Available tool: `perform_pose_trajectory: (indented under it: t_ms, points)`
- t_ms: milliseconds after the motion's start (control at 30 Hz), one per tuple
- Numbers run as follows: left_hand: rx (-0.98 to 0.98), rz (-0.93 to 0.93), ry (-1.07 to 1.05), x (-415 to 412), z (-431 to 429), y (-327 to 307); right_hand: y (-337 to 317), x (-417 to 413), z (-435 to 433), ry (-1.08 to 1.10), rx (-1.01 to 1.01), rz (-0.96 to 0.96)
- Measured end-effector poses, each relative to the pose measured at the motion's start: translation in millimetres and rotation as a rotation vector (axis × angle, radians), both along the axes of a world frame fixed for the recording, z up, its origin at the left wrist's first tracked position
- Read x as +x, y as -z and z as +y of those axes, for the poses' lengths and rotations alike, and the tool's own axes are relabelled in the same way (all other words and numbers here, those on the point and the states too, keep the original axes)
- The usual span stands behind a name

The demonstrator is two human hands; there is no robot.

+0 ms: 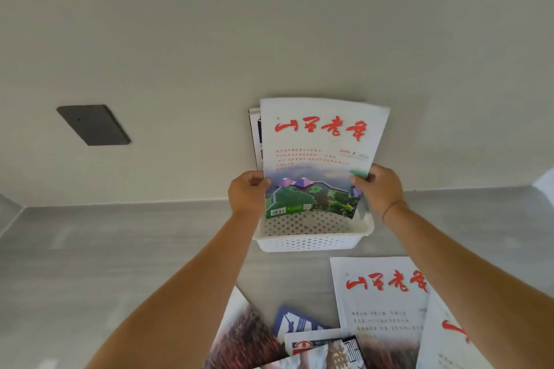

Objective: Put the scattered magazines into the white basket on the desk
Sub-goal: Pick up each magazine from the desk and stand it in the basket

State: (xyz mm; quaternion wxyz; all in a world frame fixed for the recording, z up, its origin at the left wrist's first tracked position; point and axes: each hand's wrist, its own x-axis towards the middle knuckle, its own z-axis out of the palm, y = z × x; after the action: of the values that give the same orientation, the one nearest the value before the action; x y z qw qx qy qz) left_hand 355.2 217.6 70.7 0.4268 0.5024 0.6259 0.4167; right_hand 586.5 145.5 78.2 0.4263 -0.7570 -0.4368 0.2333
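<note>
A: What are the hands doing?

B: Both grip one white paper magazine with red brush-style title characters and a green aerial landscape photo (pixel 322 156). The left hand (pixel 247 193) pinches its left edge, thumb on the cover; the right hand (pixel 380 189) pinches the right edge the same way, a thin band around that wrist.

A: Where is that magazine?

B: Upright, cover facing the camera, its bottom edge down inside the white perforated plastic basket (pixel 311 238). The top of the page bows slightly. Small red lines of text sit under the title, with "2025" at about 3 o'clock of them and a barcode at the cover's 7 o'clock corner.

A: Anything else in the basket?

B: Behind it, at its 9 o'clock side, the edge of another upright magazine with a dark cover (pixel 255 135) shows; I cannot read it.

A: And the basket?

B: It stands on the grey wood-grain desk (pixel 120 249), against the pale wall (pixel 269 24). A dark grey rectangular wall plate (pixel 93 125) is well apart at the basket's 10 o'clock.

A: What is left on the desk?

B: At the basket's 6 o'clock lie scattered magazines: a flat white one with the same red title (pixel 380 302), a small blue one (pixel 295 322), a brownish cover (pixel 242 338), and others overlapping at the lower edge.
</note>
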Motion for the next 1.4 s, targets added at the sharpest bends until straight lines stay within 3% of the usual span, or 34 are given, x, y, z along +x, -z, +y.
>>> perform_pose_trajectory:
  t_ms: [233, 433, 667, 1167, 1400]
  points:
    - [0.009, 0.108, -0.059, 7, 4, 16, 14, 8, 8, 0.174, 0.019, 0.066]
    - [0.023, 0.078, -0.116, 16, 3, 15, 8, 0, 20, 0.127, 0.019, 0.004]
    - [0.087, 0.195, -0.094, 13, 13, 12, 5, -4, 29, 0.125, -0.146, -0.330]
    - [0.036, 0.181, -0.018, 6, 14, 9, 11, -14, 19, 0.140, -0.110, -0.174]
    - [-0.038, 0.187, -0.037, -45, -40, 21, 20, -49, -48, 0.113, -0.039, -0.171]
